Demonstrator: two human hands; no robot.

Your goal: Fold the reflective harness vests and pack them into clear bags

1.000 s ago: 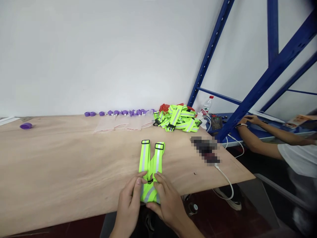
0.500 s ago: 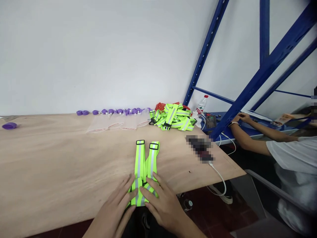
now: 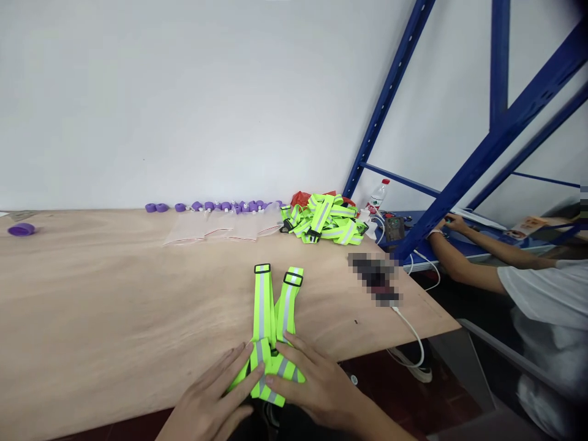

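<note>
A reflective harness (image 3: 263, 306) of neon yellow-green straps with grey stripes lies at the table's near edge. Its two upper straps point away from me, each with a black slide buckle at the far end, and its lower part is folded over and reaches past the edge. My left hand (image 3: 215, 389) rests on the left side of the folded part, fingers stretched out. From the right, my right hand (image 3: 316, 383) lies on the straps with its fingers spread. Whatever is beneath my palms is hidden.
A heap of similar straps (image 3: 333, 220) lies at the back right, beside clear plastic bags (image 3: 239, 228) and several purple items (image 3: 225, 207). A blurred-out dark object (image 3: 374, 275) with a white cable lies at right. Beyond the blue rack (image 3: 459, 177), a person's arms (image 3: 463, 260) work.
The harness's right upper strap has tilted outward, and the lower folded part has shifted and spread. My hands have moved slightly with it, the right one further right. The view has shifted slightly.
</note>
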